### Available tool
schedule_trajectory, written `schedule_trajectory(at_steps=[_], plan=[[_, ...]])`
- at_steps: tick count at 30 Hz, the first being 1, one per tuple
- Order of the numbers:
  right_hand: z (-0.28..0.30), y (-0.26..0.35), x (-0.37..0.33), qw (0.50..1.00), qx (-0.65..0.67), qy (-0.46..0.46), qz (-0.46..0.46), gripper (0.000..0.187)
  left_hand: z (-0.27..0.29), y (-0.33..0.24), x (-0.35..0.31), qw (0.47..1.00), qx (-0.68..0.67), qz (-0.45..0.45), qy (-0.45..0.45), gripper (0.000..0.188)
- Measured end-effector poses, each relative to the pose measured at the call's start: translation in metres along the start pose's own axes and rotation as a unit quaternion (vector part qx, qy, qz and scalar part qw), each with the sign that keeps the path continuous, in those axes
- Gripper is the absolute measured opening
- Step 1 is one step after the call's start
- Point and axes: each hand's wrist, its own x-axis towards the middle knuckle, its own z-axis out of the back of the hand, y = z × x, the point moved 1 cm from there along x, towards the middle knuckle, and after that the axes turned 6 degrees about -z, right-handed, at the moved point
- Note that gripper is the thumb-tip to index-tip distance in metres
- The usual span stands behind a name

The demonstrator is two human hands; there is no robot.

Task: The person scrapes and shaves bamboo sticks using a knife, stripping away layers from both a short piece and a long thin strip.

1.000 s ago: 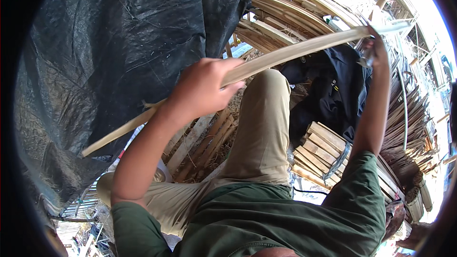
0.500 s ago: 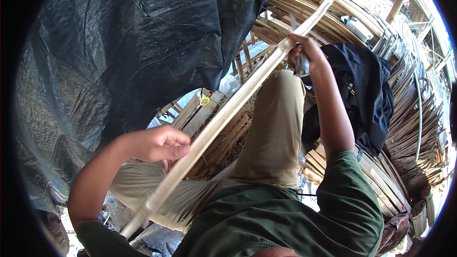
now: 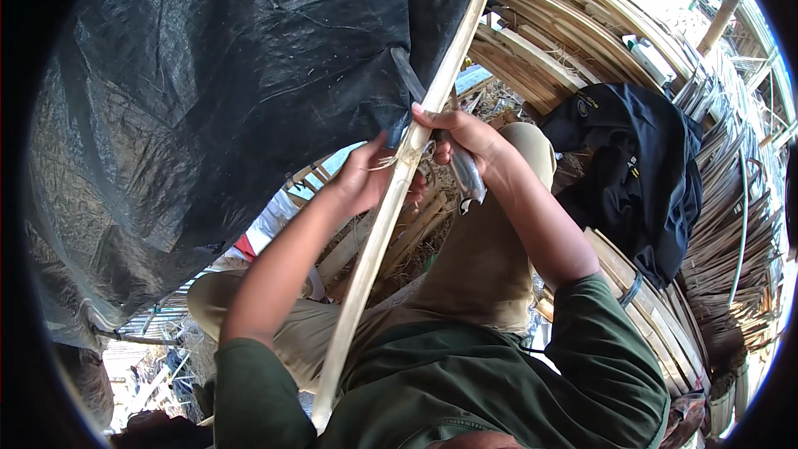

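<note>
A long pale strip of split bamboo slants from my lap up past the black sheet. My left hand wraps it from the left and beneath, its fingertips showing on the strip's right side. Thin frayed shavings curl near that hand. In my right hand is a knife, its handle pointing down toward my knee. The dark blade runs behind the strip and comes out at its upper left. My right thumb presses on top of the strip.
A black plastic sheet hangs at the left and front. Stacked bamboo slats lie at the far right, beside a dark jacket. Bundled thin strips stand along the right. Short wood pieces lie below my hands.
My left hand has moved up and right from loosely beside the strip to around it. My right hand has come down and left with the knife. The strip stands steeper.
</note>
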Motion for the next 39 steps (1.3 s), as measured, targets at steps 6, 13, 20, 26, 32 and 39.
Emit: schedule_trajectory(at_steps=[6,13,20,26,32,39], plan=[[-0.011,-0.011,0.009,0.994,-0.092,-0.020,-0.054,0.035,0.001,0.007,-0.009,0.981,-0.165,0.039,0.092,0.059],[-0.012,-0.017,-0.008,0.992,-0.058,-0.038,-0.101,0.037,-0.013,-0.002,-0.065,0.991,-0.134,0.017,-0.015,0.051],[-0.027,-0.013,-0.032,0.965,-0.011,-0.249,0.078,0.022,-0.021,-0.003,-0.104,0.988,-0.098,0.037,-0.111,0.049],[-0.038,0.003,-0.044,0.938,-0.186,-0.208,0.205,0.016,-0.021,0.018,-0.128,0.971,-0.140,0.128,-0.143,0.048],[-0.044,0.009,-0.018,0.853,-0.447,-0.111,0.247,0.018,-0.021,0.055,-0.151,0.944,-0.201,0.191,-0.177,0.047],[-0.066,0.011,0.038,0.743,-0.602,0.013,0.293,0.013,-0.022,0.089,-0.180,0.921,-0.234,0.224,-0.216,0.045]])
